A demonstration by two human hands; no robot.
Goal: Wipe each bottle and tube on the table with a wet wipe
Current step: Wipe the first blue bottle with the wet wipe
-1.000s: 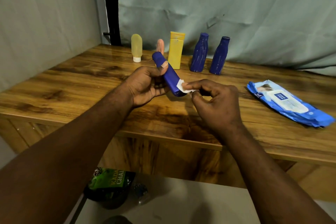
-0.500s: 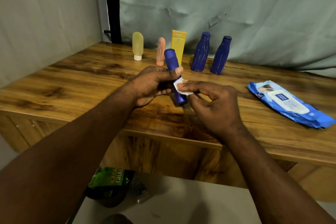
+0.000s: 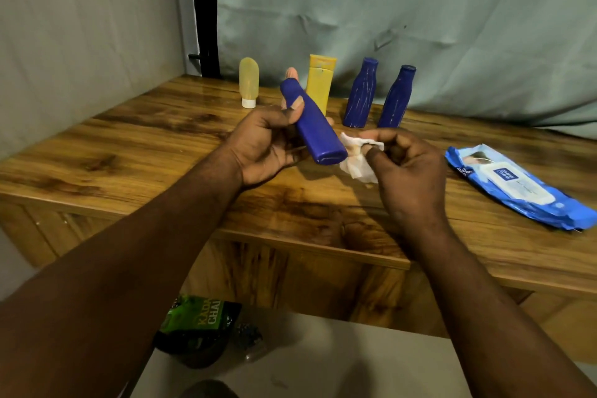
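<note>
Lower left, below table (image 3: pixel 129 145) edge: green packet (image 3: pixel 200 320), writing "KADA CHAI". Upper centre, back of table: pale yellow tube (image 3: pixel 248 82) upright on white cap. Left hand (image 3: pixel 263 142) wrapped round blue bottle (image 3: pixel 315 126) at frame centre; bottle tilted, base toward camera, above tabletop. Behind it: yellow tube (image 3: pixel 319 84) and two dark blue bottles (image 3: pixel 360 94) upright in row. Crumpled wet wipe (image 3: pixel 357 158) just right of held bottle's base, pinched by right hand (image 3: pixel 410 168). Far right: blue wipes pack (image 3: pixel 517 187) flat on table, label "mee mee".
</note>
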